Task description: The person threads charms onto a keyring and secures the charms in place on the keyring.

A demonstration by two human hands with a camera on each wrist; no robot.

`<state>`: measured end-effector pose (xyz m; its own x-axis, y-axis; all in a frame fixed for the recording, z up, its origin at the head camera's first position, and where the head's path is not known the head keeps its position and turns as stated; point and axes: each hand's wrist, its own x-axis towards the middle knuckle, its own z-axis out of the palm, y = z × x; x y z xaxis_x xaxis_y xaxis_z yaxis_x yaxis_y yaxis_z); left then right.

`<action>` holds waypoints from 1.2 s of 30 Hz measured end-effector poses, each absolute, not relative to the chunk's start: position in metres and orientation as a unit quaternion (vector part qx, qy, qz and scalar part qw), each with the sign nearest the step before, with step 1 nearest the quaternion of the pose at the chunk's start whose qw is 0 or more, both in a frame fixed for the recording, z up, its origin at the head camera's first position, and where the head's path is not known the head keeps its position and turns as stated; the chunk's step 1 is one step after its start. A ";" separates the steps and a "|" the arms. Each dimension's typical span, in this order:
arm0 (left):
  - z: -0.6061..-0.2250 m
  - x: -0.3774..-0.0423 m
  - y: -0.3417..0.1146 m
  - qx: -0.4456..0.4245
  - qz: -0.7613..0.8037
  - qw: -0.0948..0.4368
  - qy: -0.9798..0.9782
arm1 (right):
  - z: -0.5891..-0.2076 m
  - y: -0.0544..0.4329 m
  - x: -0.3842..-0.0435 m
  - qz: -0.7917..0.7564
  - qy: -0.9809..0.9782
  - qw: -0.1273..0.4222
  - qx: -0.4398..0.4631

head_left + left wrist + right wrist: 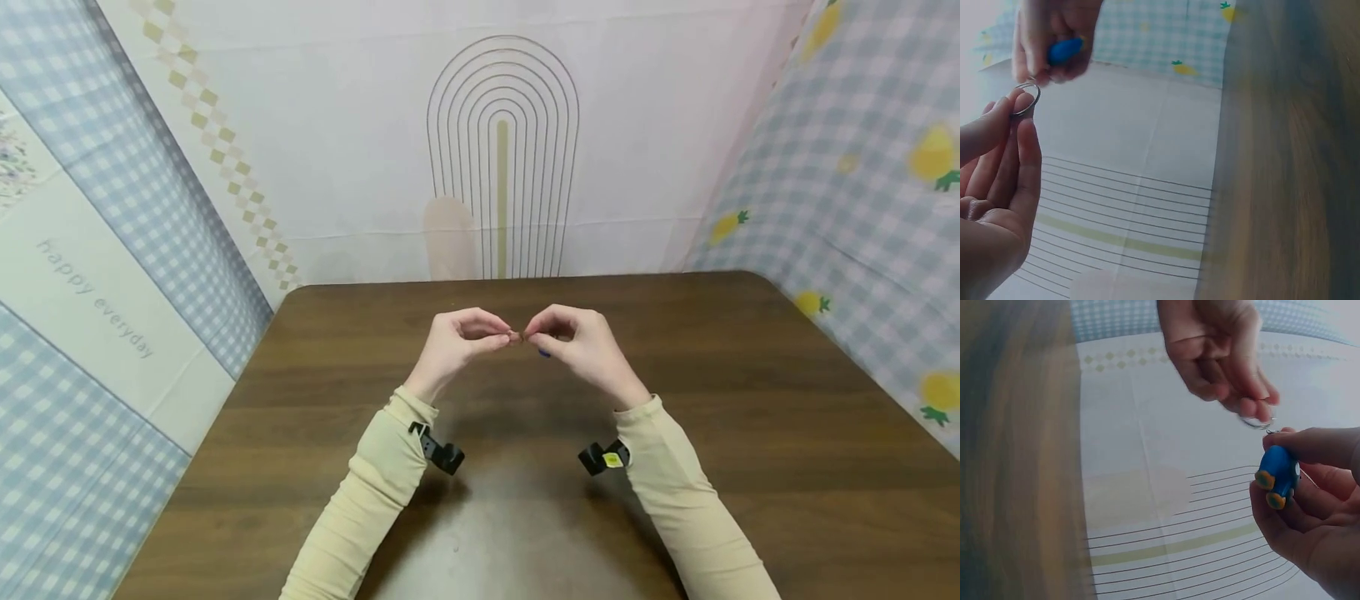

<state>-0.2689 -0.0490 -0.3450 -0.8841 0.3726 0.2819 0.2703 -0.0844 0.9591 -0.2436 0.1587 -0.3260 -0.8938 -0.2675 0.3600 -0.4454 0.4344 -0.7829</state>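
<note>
Above the far half of the table, my left hand (pixel 450 346) pinches a thin metal key ring (pixel 1039 95) between thumb and fingertips. Close by on the right, my right hand (pixel 588 343) pinches a small blue figurine charm (pixel 1277 467) by its top. Two orange-edged feet show at the figurine's lower end in the right wrist view. A small metal link (pixel 1270 432) at the charm's top lies right by the ring; fingertips partly cover both, so I cannot tell whether they are joined. In the head view only a bit of blue shows below the right fingers.
Both hands are held over a brown wooden table (pixel 315 433). A white patterned cloth (pixel 337 125) hangs behind its far edge, with blue checked cloth (pixel 885 275) along the right side and more at the left. Each sleeved wrist carries a black camera (pixel 448 457).
</note>
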 end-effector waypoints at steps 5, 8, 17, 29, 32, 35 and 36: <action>-0.345 -0.268 -0.049 0.252 0.673 -0.002 0.696 | -0.322 0.161 -0.241 0.496 -0.840 0.081 0.203; -0.342 -0.267 -0.048 0.265 0.647 -0.030 0.714 | -0.321 0.161 -0.242 0.495 -0.843 0.074 0.198; -0.339 -0.262 -0.044 0.287 0.597 -0.087 0.744 | -0.323 0.159 -0.246 0.509 -0.835 0.083 0.193; -0.346 -0.264 -0.042 0.305 0.557 -0.092 0.767 | -0.327 0.159 -0.248 0.500 -0.842 0.072 0.192; -0.346 -0.263 -0.042 0.316 0.546 -0.097 0.770 | -0.328 0.159 -0.248 0.479 -0.850 0.078 0.204; -0.346 -0.261 -0.042 0.325 0.537 -0.101 0.772 | -0.328 0.158 -0.248 0.464 -0.855 0.081 0.218; -0.346 -0.261 -0.042 0.327 0.535 -0.101 0.773 | -0.328 0.157 -0.248 0.461 -0.855 0.082 0.222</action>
